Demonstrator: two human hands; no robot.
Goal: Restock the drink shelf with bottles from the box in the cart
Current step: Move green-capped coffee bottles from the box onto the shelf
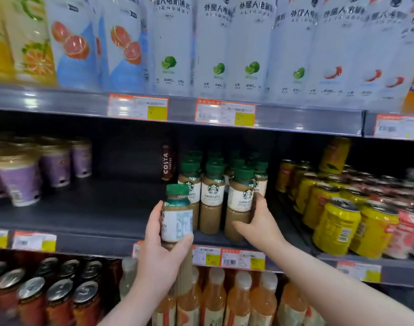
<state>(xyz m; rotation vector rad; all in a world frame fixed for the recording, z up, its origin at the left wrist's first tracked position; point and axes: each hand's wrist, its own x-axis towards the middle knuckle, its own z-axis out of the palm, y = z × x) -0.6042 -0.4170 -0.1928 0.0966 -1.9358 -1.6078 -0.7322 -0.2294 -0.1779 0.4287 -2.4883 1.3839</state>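
In the head view, the left hand grips a green-capped latte bottle upright from below and behind. Its thumb lies up the left side of the label and its fingers wrap under the label on the right. This bottle is in the air just in front of the middle shelf, at its front edge, and just left of the latte row standing there. Its label back faces the camera. The right hand reaches onto the same shelf and clasps the front bottle at the right end of that row. The thumb presses low on the bottle's front and the fingers curl round its right side, out of sight behind it. That bottle stands upright on the shelf, touching its neighbours. A dark Costa bottle stands further back, left of the row. Purple cups sit at the far left of the shelf, well apart from the hands, and yellow cans crowd the right. Tall white bottles fill the shelf above, and orange bottles stand below the hands. Price tags line the shelf edge between the two wrists.
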